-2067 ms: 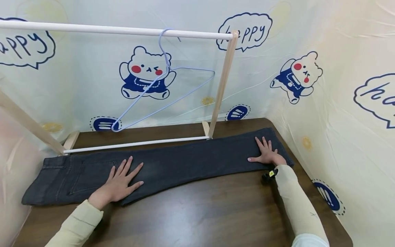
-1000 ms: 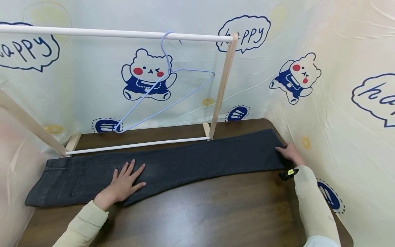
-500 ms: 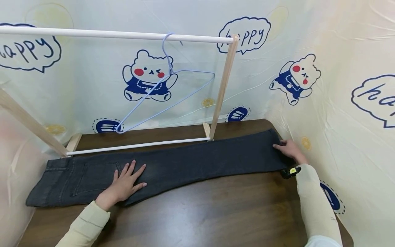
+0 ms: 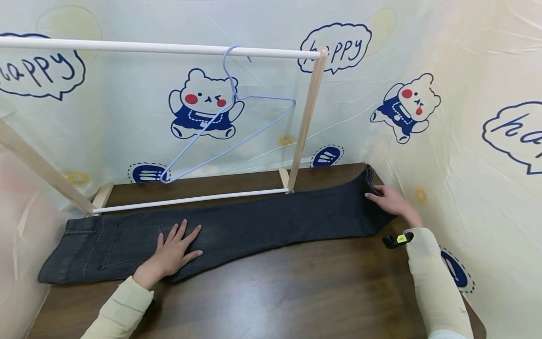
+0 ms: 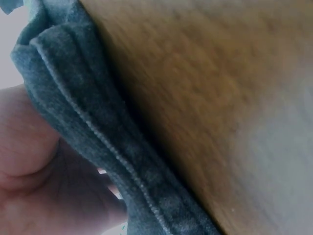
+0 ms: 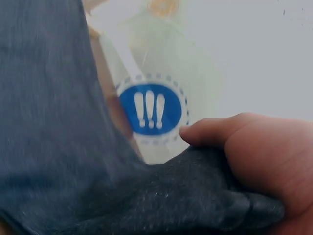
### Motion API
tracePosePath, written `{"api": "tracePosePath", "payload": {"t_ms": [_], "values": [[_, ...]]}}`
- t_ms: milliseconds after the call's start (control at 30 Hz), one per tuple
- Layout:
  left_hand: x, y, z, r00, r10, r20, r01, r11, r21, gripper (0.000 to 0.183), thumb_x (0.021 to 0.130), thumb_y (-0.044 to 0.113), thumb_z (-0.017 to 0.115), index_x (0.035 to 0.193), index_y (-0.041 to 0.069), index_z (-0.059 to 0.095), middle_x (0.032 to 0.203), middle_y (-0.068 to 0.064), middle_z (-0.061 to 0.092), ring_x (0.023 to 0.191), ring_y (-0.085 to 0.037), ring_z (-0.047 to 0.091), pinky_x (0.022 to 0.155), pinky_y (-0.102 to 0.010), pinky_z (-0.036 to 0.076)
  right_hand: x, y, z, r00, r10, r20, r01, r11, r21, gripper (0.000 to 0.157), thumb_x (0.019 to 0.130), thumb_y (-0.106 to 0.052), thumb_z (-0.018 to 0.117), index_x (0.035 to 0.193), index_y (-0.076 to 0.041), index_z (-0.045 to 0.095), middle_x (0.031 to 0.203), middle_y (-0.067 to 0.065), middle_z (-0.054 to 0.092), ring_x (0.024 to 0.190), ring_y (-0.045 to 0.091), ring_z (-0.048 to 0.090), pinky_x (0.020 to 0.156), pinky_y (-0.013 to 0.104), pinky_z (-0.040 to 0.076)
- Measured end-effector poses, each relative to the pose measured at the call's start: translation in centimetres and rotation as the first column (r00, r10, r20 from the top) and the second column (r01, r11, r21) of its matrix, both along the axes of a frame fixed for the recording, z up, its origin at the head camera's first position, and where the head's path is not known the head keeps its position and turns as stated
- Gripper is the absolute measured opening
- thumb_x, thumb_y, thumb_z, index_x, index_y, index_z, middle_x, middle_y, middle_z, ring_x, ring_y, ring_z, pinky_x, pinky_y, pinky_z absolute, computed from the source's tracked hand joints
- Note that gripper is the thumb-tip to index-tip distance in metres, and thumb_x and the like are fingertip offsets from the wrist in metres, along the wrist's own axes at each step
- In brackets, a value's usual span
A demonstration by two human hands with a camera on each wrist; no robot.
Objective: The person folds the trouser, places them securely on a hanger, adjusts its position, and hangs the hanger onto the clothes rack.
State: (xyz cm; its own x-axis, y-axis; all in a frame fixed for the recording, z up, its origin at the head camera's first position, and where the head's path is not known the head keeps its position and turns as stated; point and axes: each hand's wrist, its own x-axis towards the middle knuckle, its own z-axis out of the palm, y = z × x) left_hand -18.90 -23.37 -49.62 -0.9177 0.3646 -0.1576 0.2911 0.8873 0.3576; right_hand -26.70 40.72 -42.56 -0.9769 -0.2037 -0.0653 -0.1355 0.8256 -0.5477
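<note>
Dark jeans [image 4: 262,226], folded lengthwise, lie across the table with the waistband at the left and the leg hems at the right. My left hand [image 4: 167,256] rests on them near the back pocket, its fingers spread. At the right end my right hand [image 4: 391,201] grips the hems, which are lifted off the table and tipped toward the left. In the right wrist view, the thumb [image 6: 205,131] lies over the bunched denim [image 6: 195,191]; the other fingers are hidden. The left wrist view shows a seamed denim edge [image 5: 98,127] beside part of the left hand [image 5: 29,156].
Behind the jeans stands a wooden rack with a white top bar [image 4: 139,45] and a white lower bar [image 4: 190,201]. A blue wire hanger [image 4: 228,136] hangs from the top bar. Printed sheeting [image 4: 461,117] encloses the brown table [image 4: 271,292] at the back and sides.
My right hand has gone from lying flat on the leg to gripping the hems, and has raised them and drawn them left. The left hand has stayed in place.
</note>
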Motion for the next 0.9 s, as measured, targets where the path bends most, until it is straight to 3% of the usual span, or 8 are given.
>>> {"api": "tracePosePath", "payload": {"t_ms": [200,333,433,533,733,900], "values": [[0.0,0.0,-0.1,1.000,0.003,-0.001,-0.003,1.000,0.007,0.075,0.098,0.045,0.063,0.158,0.009,0.037,0.162,-0.036,0.016,0.146,-0.060,0.015,0.106,-0.084,0.010,0.5,-2.5,1.4,0.998,-0.038,-0.056,0.035,0.998,-0.054,0.027,0.106,-0.025,0.055,0.098,0.000,0.063,0.066,0.001,0.043,0.056,0.014,0.045,0.057,0.028,0.038],[0.0,0.0,0.1,1.000,0.000,-0.020,0.000,1.000,-0.001,0.075,0.098,0.047,0.063,0.157,0.009,0.038,0.161,-0.036,0.018,0.145,-0.061,0.017,0.105,-0.084,0.012,0.8,-4.4,2.3,0.988,-0.047,-0.147,0.036,0.996,-0.078,0.026,0.106,-0.022,0.055,0.102,0.001,0.066,0.072,0.005,0.052,0.064,0.015,0.049,0.063,0.028,0.039],[0.1,0.0,0.1,1.000,0.000,-0.026,0.000,1.000,-0.004,0.075,0.098,0.047,0.063,0.157,0.009,0.038,0.161,-0.037,0.018,0.145,-0.061,0.018,0.105,-0.084,0.013,1.0,-5.8,2.8,0.979,-0.034,-0.200,0.015,0.995,-0.098,0.024,0.106,-0.020,0.055,0.106,0.000,0.067,0.074,0.005,0.054,0.066,0.017,0.050,0.063,0.028,0.040],[0.2,0.0,0.1,1.000,-0.002,-0.029,0.002,1.000,-0.011,0.074,0.098,0.046,0.063,0.157,0.009,0.039,0.161,-0.037,0.019,0.144,-0.061,0.019,0.105,-0.084,0.014,1.3,-7.2,3.2,0.974,0.002,-0.228,-0.028,0.994,-0.110,0.020,0.105,-0.019,0.056,0.105,-0.002,0.067,0.067,0.002,0.047,0.059,0.015,0.047,0.058,0.027,0.037],[0.2,0.0,0.1,1.000,-0.002,-0.023,0.002,1.000,-0.004,0.074,0.098,0.046,0.063,0.157,0.009,0.039,0.161,-0.036,0.019,0.145,-0.061,0.018,0.105,-0.084,0.013,2.3,-10.2,4.2,0.978,0.086,-0.191,-0.111,0.986,-0.128,0.016,0.103,-0.015,0.059,0.106,-0.004,0.070,0.062,-0.002,0.042,0.049,0.012,0.041,0.049,0.027,0.034],[0.1,-0.1,0.0,1.000,0.000,-0.016,0.000,1.000,-0.001,0.073,0.099,0.045,0.062,0.157,0.008,0.038,0.161,-0.036,0.018,0.145,-0.060,0.017,0.105,-0.084,0.012,3.0,-13.1,3.6,0.980,0.135,-0.145,-0.155,0.979,-0.133,0.018,0.103,-0.017,0.059,0.094,-0.006,0.069,0.058,-0.005,0.041,0.046,0.010,0.040,0.046,0.026,0.034]]}}
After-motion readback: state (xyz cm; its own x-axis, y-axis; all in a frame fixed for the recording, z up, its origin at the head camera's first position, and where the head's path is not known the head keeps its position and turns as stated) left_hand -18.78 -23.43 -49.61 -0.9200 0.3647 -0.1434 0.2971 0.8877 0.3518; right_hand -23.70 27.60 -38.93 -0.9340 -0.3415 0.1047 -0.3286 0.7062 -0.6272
